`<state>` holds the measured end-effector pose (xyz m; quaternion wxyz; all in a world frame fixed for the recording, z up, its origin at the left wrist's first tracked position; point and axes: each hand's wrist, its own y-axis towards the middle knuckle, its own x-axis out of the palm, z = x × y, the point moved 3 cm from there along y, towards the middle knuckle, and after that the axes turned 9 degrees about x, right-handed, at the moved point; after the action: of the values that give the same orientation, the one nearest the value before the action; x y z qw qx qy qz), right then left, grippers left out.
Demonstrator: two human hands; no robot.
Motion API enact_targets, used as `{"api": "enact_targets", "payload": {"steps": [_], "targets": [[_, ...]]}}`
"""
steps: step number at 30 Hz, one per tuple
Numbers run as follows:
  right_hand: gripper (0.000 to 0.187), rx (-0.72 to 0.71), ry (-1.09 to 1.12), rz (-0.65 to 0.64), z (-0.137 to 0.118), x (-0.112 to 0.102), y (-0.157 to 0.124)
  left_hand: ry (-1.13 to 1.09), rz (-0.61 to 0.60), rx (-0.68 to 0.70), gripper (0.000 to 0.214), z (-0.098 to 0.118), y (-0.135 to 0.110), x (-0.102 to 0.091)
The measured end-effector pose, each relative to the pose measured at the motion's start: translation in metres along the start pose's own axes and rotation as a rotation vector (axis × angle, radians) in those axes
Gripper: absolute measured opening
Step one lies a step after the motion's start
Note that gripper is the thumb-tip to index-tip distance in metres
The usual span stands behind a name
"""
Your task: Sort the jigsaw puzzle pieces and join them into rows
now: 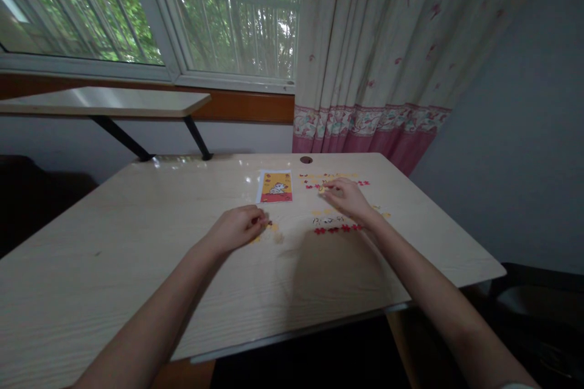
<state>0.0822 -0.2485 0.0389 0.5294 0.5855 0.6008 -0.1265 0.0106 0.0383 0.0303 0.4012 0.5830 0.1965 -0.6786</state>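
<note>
Over a small group of yellow jigsaw puzzle pieces [272,228], my left hand [238,228] is closed, thumb and fingers pressed together. What it may hold is hidden by the fingers. My right hand [347,196] pinches a small yellowish puzzle piece [322,189] above the upper rows of loose pieces. Red puzzle pieces [364,183] and yellow ones lie around that hand. Nearer to me are a row of white-and-black pieces [326,220] and a row of red pieces [338,229]. A picture card [276,187] with a white dog on yellow and red lies between the hands, farther back.
The pale wooden table [137,255] has a round cable hole [306,160] near its back edge. A raised shelf [104,100] on black brackets stands at the back left. Behind are a window [232,18] and a patterned curtain [365,42]. A dark chair [542,310] is at right.
</note>
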Motion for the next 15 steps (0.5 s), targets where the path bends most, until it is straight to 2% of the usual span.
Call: {"api": "enact_targets", "payload": {"steps": [5, 7, 10, 15], "targets": [[0.028, 0.353, -0.179, -0.027, 0.080, -0.011, 0.026, -0.007, -0.003, 0.016, 0.030, 0.002, 0.001, 0.002], [0.030, 0.463, -0.216, -0.068, 0.103, -0.011, 0.031, -0.005, -0.006, 0.019, 0.030, 0.002, 0.001, 0.002], [0.030, 0.527, -0.228, -0.121, 0.122, -0.007, 0.035, 0.002, -0.016, 0.018, 0.030, 0.001, 0.001, 0.003], [0.029, 0.533, -0.245, -0.159, 0.130, 0.002, 0.041, 0.007, -0.020, 0.018, 0.030, 0.001, 0.001, 0.004]]}}
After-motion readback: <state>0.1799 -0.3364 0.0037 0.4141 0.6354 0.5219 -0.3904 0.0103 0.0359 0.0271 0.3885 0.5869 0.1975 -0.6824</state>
